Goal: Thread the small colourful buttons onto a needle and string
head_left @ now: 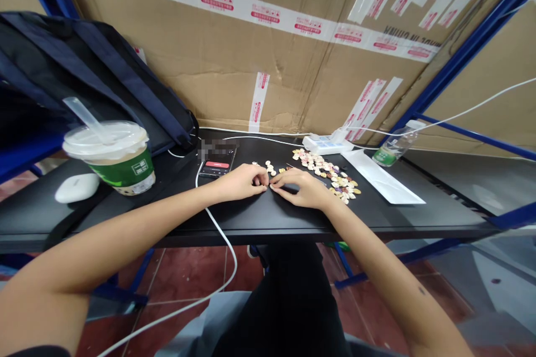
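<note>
My left hand [242, 183] and my right hand [305, 188] meet just above the dark tabletop, fingertips almost touching. Thumb and forefinger are pinched together on each hand. Whatever lies between the fingertips is too small and dark to make out. Beyond and beside the right hand spreads a heap of small flat button-like pieces [320, 165] in cream, yellow, brown and purple. A few cream pieces [270, 168] lie apart from it, just past the fingertips. Near the left hand rests a phone [218, 162] with its screen lit.
A lidded drink cup [121, 164] with a straw and a white case [77, 188] stand left, before a dark backpack [109, 78]. A power strip [322, 144], white paper strip [383, 178] and plastic bottle [396, 145] lie right. A white cable [221, 234] hangs over the front edge.
</note>
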{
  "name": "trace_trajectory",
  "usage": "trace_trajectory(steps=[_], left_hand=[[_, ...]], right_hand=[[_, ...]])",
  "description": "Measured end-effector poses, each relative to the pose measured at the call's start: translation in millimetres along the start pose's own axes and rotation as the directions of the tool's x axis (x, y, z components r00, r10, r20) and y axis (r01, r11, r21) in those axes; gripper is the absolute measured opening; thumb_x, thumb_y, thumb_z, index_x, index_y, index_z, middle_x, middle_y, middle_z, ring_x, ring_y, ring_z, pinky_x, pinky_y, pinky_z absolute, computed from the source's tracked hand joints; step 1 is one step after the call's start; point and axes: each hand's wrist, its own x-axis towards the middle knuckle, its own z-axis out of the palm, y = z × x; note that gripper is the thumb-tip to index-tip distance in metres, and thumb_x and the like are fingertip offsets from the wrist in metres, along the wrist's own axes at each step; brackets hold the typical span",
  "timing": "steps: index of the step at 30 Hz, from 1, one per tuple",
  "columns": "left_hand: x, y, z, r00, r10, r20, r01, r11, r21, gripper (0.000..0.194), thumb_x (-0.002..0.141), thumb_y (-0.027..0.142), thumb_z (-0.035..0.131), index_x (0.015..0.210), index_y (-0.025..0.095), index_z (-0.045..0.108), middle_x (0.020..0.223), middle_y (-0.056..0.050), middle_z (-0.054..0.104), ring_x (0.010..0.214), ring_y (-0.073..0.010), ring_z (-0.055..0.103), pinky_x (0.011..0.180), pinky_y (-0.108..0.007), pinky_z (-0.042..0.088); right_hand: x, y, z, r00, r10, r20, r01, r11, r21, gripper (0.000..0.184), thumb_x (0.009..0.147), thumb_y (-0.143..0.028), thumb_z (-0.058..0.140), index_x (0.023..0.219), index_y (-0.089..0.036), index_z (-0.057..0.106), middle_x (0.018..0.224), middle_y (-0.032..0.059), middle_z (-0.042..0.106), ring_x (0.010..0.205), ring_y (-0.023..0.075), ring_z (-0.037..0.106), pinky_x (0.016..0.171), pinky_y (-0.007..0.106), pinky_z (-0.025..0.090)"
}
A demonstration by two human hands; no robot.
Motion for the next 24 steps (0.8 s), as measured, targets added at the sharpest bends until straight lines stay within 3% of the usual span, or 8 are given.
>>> trace_trajectory(steps=[4,8,24], left_hand=[[2.4,-2.2,0.9,0.996,-0.095,-0.003,0.091,0.968,-0.232,0.014,0.076,0.016,0.068,0.09,0.014,0.064,0.089,-0.005,0.071,0.079,-0.0151,0.067,0.075,-0.027,0.053],[5.0,-7.0,3.3,0.989,-0.148,-0.001,0.135,0.906,-0.402,0.016,0.075,0.017,0.071,0.088,0.012,0.064,0.087,-0.006,0.07,0.08,-0.0155,0.069,0.077,-0.029,0.055],[7.5,-3.0,11.0,0.972,-0.223,-0.078,0.127,0.77,-0.625,0.016,0.07,0.007,0.074,0.079,0.011,0.062,0.072,-0.002,0.07,0.067,-0.0117,0.068,0.069,-0.025,0.055]], right_hand=[[1.4,-4.2,0.3,1.0,0.001,-0.019,0.001,0.994,0.107,0.011,0.089,-0.02,0.061,0.092,-0.024,0.071,0.096,0.0024,0.074,0.092,0.0176,0.07,0.091,0.034,0.053],[2.7,-5.2,0.8,0.999,0.009,-0.037,-0.003,0.99,0.141,0.012,0.09,-0.023,0.062,0.098,-0.023,0.071,0.098,0.004,0.074,0.093,0.0182,0.069,0.092,0.035,0.054],[2.8,-7.8,2.1,0.992,-0.027,-0.127,0.051,0.981,0.185,0.009,0.089,-0.024,0.067,0.095,-0.022,0.073,0.098,0.0048,0.076,0.094,0.0192,0.071,0.091,0.035,0.055]])
